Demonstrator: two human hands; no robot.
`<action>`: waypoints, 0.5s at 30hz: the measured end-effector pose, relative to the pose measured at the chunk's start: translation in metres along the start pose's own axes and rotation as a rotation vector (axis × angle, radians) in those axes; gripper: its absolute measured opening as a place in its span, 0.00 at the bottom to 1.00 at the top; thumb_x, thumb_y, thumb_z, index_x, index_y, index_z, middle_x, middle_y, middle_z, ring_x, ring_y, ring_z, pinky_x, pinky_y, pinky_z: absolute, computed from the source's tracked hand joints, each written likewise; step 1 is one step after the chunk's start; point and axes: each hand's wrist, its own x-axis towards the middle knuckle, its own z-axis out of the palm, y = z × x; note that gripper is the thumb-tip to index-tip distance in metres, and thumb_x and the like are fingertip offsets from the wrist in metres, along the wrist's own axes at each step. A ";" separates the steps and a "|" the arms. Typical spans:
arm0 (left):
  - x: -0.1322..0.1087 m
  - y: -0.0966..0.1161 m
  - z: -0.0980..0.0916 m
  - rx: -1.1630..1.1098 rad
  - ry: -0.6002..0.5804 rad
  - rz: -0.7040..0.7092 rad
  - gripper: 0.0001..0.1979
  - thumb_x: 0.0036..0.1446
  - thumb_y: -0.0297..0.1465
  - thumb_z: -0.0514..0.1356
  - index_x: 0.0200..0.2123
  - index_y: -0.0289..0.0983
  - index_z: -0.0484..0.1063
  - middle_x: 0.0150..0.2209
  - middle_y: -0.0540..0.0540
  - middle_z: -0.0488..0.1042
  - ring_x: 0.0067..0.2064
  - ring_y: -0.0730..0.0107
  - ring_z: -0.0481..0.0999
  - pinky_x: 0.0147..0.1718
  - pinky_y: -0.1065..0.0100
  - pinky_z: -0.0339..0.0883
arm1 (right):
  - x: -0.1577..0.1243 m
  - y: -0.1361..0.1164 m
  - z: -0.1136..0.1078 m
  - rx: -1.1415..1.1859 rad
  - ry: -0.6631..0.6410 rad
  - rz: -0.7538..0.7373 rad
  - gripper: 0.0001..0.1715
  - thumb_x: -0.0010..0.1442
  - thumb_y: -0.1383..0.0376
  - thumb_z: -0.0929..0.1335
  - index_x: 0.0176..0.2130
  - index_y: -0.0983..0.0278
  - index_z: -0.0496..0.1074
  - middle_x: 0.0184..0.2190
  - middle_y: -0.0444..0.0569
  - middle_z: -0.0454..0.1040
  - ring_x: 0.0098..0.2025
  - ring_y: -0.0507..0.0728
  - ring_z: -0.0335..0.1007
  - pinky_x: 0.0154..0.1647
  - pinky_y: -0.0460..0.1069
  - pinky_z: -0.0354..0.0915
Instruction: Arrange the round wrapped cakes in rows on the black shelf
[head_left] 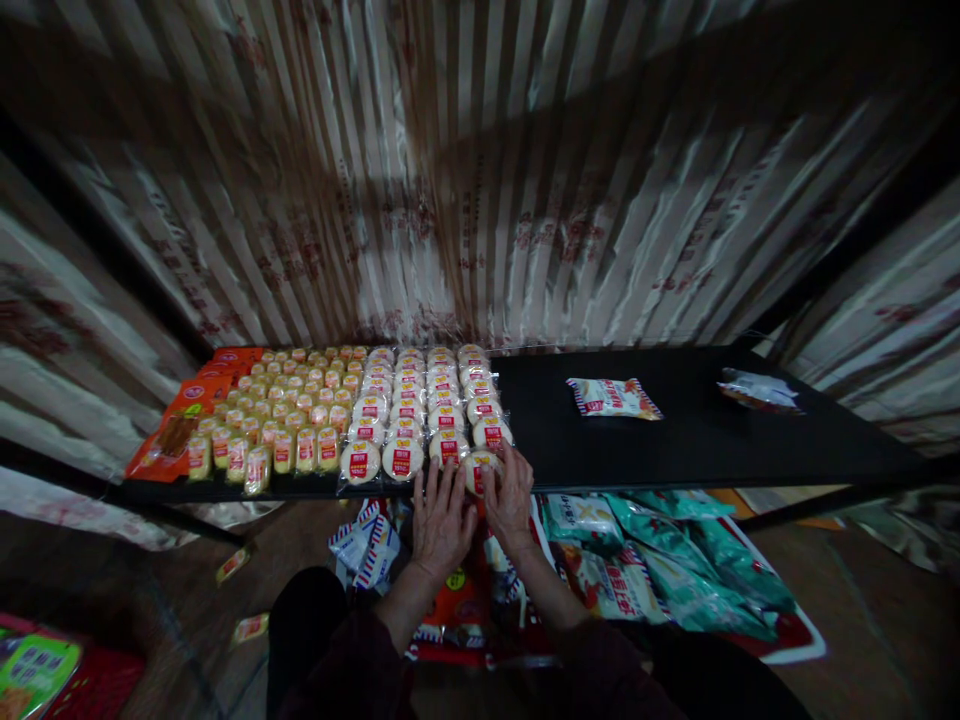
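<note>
Round white crackers in clear wrappers with red labels lie in overlapping columns on a black shelf. My left hand rests its fingertips at the front end of one column, fingers spread slightly, palm down. My right hand has its fingers curved round the right side of the front cracker in the rightmost column, at the shelf's front edge. Left of the crackers stand rows of small yellow wrapped cakes, and beyond them are orange packets.
A red and white packet and a clear-wrapped packet lie on the shelf's right part. Below the shelf, a tray holds green packets and others. Two small packets lie on the floor.
</note>
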 end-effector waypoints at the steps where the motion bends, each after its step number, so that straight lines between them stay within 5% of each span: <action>1: 0.002 0.001 0.000 -0.005 -0.004 0.005 0.31 0.58 0.37 0.54 0.63 0.36 0.54 0.63 0.42 0.59 0.67 0.53 0.47 0.63 0.47 0.45 | 0.001 0.000 0.000 0.008 0.011 0.013 0.29 0.64 0.58 0.56 0.61 0.66 0.54 0.52 0.61 0.65 0.55 0.65 0.57 0.53 0.65 0.58; 15: 0.030 0.025 0.013 -0.047 0.021 0.022 0.25 0.58 0.30 0.52 0.60 0.36 0.59 0.59 0.44 0.65 0.66 0.56 0.52 0.63 0.48 0.47 | 0.022 0.012 -0.009 0.061 0.060 0.150 0.30 0.65 0.58 0.54 0.61 0.69 0.53 0.50 0.62 0.66 0.52 0.63 0.60 0.52 0.63 0.59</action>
